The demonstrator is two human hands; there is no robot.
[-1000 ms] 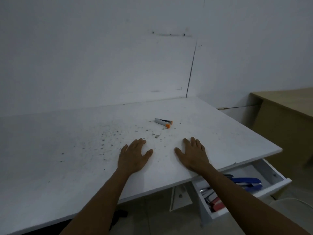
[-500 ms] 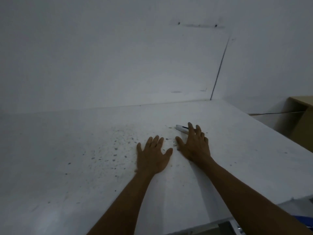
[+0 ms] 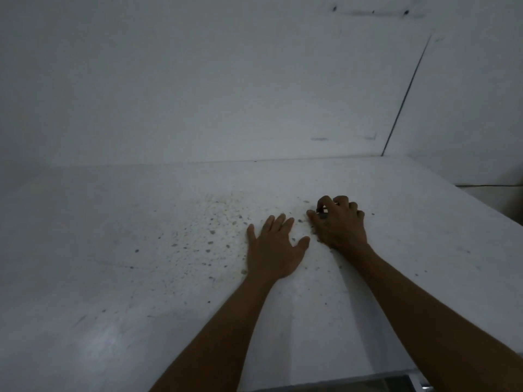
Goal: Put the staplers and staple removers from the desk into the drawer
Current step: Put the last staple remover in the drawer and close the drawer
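Note:
My right hand (image 3: 338, 224) is curled over the small silver staple remover (image 3: 322, 212) on the white desk (image 3: 113, 250). Its fingers are closed around the remover, and only a bit of silver metal shows between thumb and forefinger. My left hand (image 3: 276, 247) lies flat on the desk just left of it, fingers spread, holding nothing. The drawer is out of view, below the desk's front right edge.
Dark specks and crumbs are scattered over the desk left of my hands. White walls stand behind the desk, with a corner seam at the right. The desk's right edge runs diagonally at the far right.
My right hand has reached forward and closed its fingers over the staple remover. The view has shifted forward and left, so the drawer and the wooden table have left the frame.

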